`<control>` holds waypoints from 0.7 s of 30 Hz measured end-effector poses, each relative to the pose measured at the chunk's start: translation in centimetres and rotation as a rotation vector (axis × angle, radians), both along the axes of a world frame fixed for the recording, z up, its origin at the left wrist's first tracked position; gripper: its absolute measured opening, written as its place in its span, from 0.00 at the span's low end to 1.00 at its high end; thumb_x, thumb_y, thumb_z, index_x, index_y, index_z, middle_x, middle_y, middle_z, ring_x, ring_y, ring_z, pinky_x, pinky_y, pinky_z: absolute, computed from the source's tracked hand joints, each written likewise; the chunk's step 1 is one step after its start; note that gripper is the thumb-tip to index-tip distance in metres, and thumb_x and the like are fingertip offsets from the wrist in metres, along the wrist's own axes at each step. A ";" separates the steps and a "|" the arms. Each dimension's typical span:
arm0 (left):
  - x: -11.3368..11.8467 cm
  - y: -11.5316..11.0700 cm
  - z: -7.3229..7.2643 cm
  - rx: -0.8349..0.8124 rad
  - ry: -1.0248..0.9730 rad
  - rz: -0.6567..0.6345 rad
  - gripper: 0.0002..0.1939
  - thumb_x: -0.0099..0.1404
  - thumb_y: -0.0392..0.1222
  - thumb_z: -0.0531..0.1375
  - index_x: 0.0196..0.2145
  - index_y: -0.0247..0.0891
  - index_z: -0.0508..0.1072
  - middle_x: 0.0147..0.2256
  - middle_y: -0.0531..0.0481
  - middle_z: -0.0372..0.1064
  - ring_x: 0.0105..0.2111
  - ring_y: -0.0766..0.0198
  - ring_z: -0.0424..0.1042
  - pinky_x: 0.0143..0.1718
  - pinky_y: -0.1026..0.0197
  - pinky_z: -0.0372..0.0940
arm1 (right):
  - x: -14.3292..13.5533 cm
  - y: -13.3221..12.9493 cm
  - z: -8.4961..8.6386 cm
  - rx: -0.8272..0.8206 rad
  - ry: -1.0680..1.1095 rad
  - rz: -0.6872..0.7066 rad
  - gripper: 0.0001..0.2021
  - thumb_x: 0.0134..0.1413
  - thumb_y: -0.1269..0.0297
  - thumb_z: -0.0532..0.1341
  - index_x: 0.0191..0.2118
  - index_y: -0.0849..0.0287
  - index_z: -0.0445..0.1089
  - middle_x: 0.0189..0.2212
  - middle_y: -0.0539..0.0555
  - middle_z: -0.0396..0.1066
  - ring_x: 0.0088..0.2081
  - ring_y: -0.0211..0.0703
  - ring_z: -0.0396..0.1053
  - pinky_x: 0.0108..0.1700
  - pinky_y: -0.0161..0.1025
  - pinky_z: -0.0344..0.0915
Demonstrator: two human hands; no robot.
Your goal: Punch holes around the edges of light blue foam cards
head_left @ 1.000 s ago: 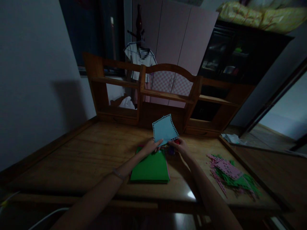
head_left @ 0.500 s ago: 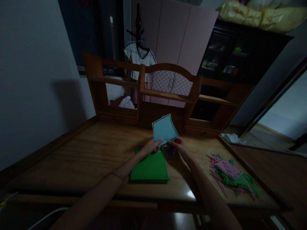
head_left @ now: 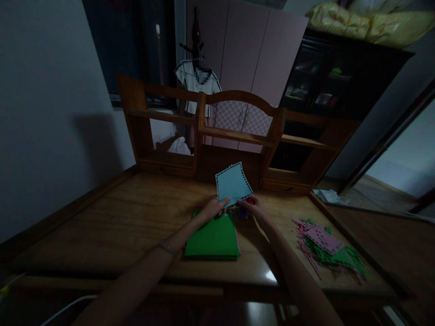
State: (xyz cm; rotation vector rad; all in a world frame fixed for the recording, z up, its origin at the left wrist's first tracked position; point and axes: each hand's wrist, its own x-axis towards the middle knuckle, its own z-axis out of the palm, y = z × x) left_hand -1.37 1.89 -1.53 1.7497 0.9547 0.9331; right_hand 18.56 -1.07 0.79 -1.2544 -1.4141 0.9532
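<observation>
A light blue paper sheet (head_left: 234,181) with dark marks or holes along its edges is held up at a tilt. At its lower edge my left hand (head_left: 213,207) pinches it, thumb on top. My right hand (head_left: 256,208) closes around a small tool with a red part (head_left: 250,200), by the sheet's lower right corner; its kind is too dark to make out. Just below lies a purple thing (head_left: 242,213), partly hidden. A stack of green sheets (head_left: 213,237), with a pink edge showing, rests on the desk under my left hand.
On the desk (head_left: 112,222), to the right, lies a pile of pink and green paper strips (head_left: 328,246) with holes. A wooden shelf unit (head_left: 238,132) runs along the desk's back. White plastic (head_left: 328,195) lies beyond the right edge.
Almost nothing differs. Both hands, the blue sheet and the red tool stay in nearly the same place.
</observation>
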 end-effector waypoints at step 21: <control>0.1 0.1 -0.1 0.010 0.008 0.009 0.28 0.61 0.62 0.48 0.19 0.34 0.64 0.15 0.53 0.60 0.13 0.71 0.58 0.18 0.68 0.55 | -0.3 -0.3 0.2 0.025 -0.017 -0.043 0.19 0.39 0.49 0.66 0.33 0.60 0.71 0.29 0.53 0.73 0.28 0.41 0.67 0.29 0.35 0.63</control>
